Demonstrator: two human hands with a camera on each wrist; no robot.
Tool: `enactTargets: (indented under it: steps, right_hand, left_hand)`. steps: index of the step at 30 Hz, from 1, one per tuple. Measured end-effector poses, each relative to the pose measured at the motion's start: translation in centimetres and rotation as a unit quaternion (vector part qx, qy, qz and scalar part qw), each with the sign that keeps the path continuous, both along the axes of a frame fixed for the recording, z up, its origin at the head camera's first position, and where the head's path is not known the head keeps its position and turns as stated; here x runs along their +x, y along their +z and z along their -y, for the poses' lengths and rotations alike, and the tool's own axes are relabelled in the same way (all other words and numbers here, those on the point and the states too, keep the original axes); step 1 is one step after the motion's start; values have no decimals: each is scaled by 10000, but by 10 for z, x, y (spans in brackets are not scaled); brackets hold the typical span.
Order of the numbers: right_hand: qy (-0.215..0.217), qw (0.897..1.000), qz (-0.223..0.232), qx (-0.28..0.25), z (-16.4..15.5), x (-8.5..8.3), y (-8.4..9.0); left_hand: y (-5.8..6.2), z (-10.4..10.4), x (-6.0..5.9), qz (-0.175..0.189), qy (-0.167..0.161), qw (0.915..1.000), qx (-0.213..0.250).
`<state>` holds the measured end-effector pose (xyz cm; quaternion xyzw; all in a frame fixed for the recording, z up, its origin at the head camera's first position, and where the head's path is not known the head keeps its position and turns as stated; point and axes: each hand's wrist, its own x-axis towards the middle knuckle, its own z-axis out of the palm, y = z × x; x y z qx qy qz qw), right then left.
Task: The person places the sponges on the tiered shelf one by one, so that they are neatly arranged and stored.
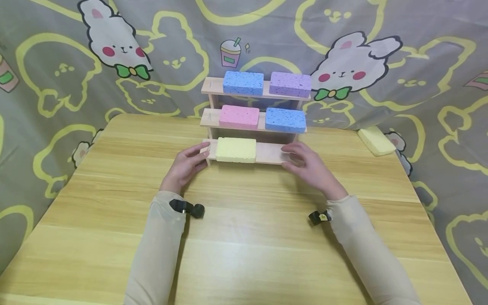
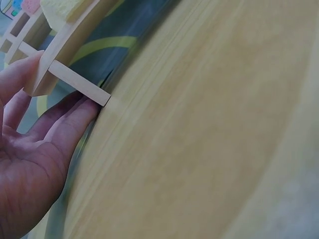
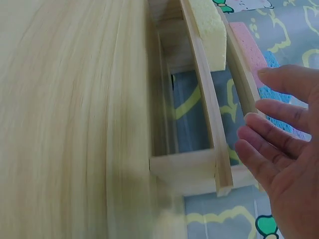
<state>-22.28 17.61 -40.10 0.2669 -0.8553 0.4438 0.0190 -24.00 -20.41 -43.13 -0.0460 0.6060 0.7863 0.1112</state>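
Note:
A small three-tier wooden rack (image 1: 270,153) stands at the far side of the table. My left hand (image 1: 185,165) grips the left end of its lowest shelf. In the left wrist view the thumb lies against the shelf end, and the other fingers reach past the side support (image 2: 79,83). A yellow sponge (image 1: 236,150) lies on the left part of that shelf, between the hands. At the shelf's right end hovers my right hand (image 1: 310,167), fingers loosely extended and holding nothing. The right wrist view shows its palm and spread fingers beside the rack.
On the middle tier sit a pink sponge (image 1: 239,117) and a blue sponge (image 1: 285,120). The top tier carries another blue sponge (image 1: 243,82) and a purple sponge (image 1: 290,84). A second yellow sponge (image 1: 376,140) lies at the table's far right edge. Behind hangs a patterned curtain (image 1: 259,25).

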Motion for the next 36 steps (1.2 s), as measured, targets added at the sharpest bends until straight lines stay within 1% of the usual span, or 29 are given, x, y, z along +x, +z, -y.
enactTargets:
  steps: [4, 19, 25, 32, 36]
  right_hand:
    - [-68, 9999, -93, -32, -8, 2, -1]
    - [-341, 9993, -53, -163, -40, 9, -1]
    - [-487, 9988, -24, -99, -51, 14, -2]
    - [-926, 9953, 298, -18, -67, 20, -2]
    - [-1089, 9935, 324, -35, -77, 24, -1]
  left_hand:
    - [0, 0, 0, 10, -10, 10000, -19]
    - [2, -2, 2, 80, -37, 9999, -92]
    - [3, 0, 3, 67, -7, 9999, -158]
    - [3, 0, 3, 51, -47, 10000, -68]
    - [2, -1, 2, 68, -46, 10000, -31]
